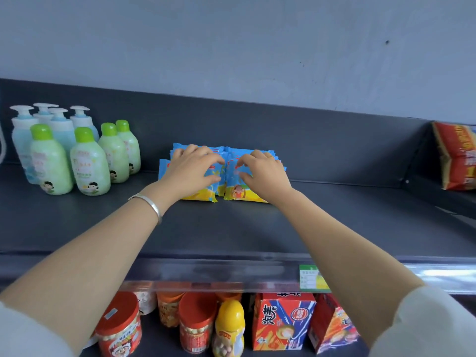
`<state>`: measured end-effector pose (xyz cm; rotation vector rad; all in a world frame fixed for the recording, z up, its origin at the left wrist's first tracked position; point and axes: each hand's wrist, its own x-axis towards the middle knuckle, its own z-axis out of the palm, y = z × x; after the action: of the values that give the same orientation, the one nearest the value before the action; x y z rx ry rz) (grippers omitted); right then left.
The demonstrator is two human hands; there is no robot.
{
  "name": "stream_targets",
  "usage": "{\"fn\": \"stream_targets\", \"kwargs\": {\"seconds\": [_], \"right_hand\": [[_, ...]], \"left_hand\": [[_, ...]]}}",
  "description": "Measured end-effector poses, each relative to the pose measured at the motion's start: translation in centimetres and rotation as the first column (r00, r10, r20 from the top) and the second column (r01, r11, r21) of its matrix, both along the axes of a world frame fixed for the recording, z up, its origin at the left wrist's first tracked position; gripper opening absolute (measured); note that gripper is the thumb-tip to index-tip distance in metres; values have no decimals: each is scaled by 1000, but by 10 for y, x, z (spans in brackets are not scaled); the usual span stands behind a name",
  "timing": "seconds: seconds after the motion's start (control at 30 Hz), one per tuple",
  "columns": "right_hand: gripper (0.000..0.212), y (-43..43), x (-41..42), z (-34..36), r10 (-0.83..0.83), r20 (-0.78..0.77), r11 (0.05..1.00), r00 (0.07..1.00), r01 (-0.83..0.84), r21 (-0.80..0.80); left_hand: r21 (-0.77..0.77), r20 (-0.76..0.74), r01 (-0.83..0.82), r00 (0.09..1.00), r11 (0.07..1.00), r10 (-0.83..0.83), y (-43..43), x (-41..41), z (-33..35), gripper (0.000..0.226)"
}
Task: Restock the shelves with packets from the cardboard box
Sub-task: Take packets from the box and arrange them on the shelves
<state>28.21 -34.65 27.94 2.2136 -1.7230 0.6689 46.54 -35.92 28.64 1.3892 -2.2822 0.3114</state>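
Two rows of packets stand side by side on the dark top shelf, set back towards its rear wall and to the right of the green-capped bottles. The left hand covers the left row and the right hand the right one. Each has its fingers bent over the top edges and its thumb against the front face, a loose grip rather than a hard pinch. The step looks like squaring the rows up, and it probably goes best with light, even pressure from both sides, so the soft wrappers slide together without buckling or tipping forward. The packets are flat, glossy pillow packs, blue above and yellow below, with a small cartoon figure and crimped ends. The cardboard box is out of view.
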Motion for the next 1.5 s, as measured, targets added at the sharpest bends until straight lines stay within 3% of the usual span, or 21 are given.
{"fn": "stream_targets", "kwargs": {"seconds": [0.3, 0.5, 0.67, 0.93, 1.1, 1.2, 1.3, 1.4, 1.5], "right_hand": [[29, 78, -119, 3, -167, 11, 981, 986, 167, -101], [31, 175, -240, -24, -333, 78, 935, 940, 340, -104], [30, 274, -343, -66, -462, 86, 884, 883, 466, -39], [32, 391, -445, -165, -584, 69, 802, 809, 562, 203], [29, 430, -469, -236, -627, 78, 740, 775, 561, 371], [33, 446, -475, -273, -650, 26, 655, 759, 543, 526], [34, 459, -473, -305, -645, -7, 555, 765, 474, 683], [34, 472, -467, -333, -647, -1, 472, 763, 402, 784], [29, 483, -460, -353, -666, 20, 418, 745, 352, 837]], "left_hand": [[-139, -104, 221, 966, 965, -236, 39, -126, 6, 29], [-211, -82, 463, 869, 861, -488, 106, -257, -15, 25], [-150, -15, 627, 771, 764, -636, 179, -370, -56, 22], [183, 56, 693, 701, 697, -711, 281, -496, -153, 28], [430, 73, 633, 686, 643, -724, 318, -527, -218, 25], [544, 96, 590, 662, 596, -743, 332, -530, -256, 19], [706, 143, 514, 571, 487, -809, 344, -530, -286, 24], [892, 118, 351, 424, 283, -898, 356, -526, -307, 36], [953, 81, 241, 376, 182, -923, 366, -519, -329, 43]]}}
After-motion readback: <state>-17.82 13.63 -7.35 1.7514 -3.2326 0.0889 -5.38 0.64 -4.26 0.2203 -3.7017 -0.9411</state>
